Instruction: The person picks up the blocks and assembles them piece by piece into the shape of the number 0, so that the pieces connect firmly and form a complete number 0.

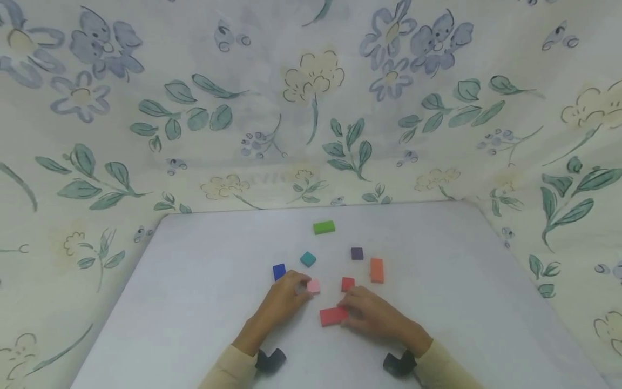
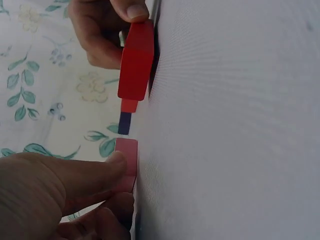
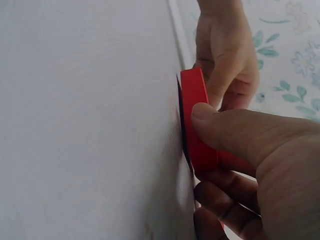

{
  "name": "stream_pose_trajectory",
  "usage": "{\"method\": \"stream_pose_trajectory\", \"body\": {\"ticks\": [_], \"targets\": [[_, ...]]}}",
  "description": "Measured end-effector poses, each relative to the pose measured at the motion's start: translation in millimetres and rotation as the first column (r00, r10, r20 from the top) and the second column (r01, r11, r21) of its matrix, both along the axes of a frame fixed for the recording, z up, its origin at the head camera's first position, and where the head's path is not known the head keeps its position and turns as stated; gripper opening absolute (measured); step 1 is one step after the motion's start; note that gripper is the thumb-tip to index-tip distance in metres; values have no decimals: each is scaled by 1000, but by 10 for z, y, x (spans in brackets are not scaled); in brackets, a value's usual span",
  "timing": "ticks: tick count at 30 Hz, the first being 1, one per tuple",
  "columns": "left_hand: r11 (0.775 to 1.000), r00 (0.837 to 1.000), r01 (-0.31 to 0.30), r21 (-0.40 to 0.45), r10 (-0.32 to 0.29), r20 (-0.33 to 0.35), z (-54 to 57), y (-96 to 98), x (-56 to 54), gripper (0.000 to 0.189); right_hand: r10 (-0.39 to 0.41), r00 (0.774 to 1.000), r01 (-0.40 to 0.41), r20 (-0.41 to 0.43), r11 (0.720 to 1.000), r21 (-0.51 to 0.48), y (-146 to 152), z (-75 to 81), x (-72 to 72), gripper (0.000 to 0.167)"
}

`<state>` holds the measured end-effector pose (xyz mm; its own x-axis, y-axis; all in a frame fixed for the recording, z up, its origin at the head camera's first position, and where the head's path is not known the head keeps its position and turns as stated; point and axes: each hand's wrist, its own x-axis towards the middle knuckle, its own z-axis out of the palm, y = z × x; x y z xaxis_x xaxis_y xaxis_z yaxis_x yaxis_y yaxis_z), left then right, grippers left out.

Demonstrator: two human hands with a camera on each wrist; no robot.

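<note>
My left hand pinches a small pink block between thumb and fingers; the left wrist view shows the thumb on this pink block at the white tabletop. My right hand grips a long red block near its right end. In the right wrist view, the thumb presses the face of the red block while the other fingers curl behind it. A small red cube sits just beyond the right hand's fingers. A blue block lies just past the left hand, partly hidden by it.
Farther back on the white table lie a teal block, a dark purple cube, an orange block and a green block. Flower-patterned cloth hangs behind the table and along its sides.
</note>
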<state>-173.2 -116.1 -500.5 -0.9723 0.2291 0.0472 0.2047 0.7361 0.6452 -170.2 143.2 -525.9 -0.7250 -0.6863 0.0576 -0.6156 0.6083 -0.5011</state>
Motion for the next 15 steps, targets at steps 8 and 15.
{"method": "stream_pose_trajectory", "body": {"ticks": [8,15], "targets": [[997,996,73,-20,-72,55,33,-21,23,27,11,1000,-10,23,1000,-29,16,35,48,30],[993,987,122,-7,-120,107,79,-76,17,24,3,1000,-3,-2,1000,-18,15,1,43,32]]}}
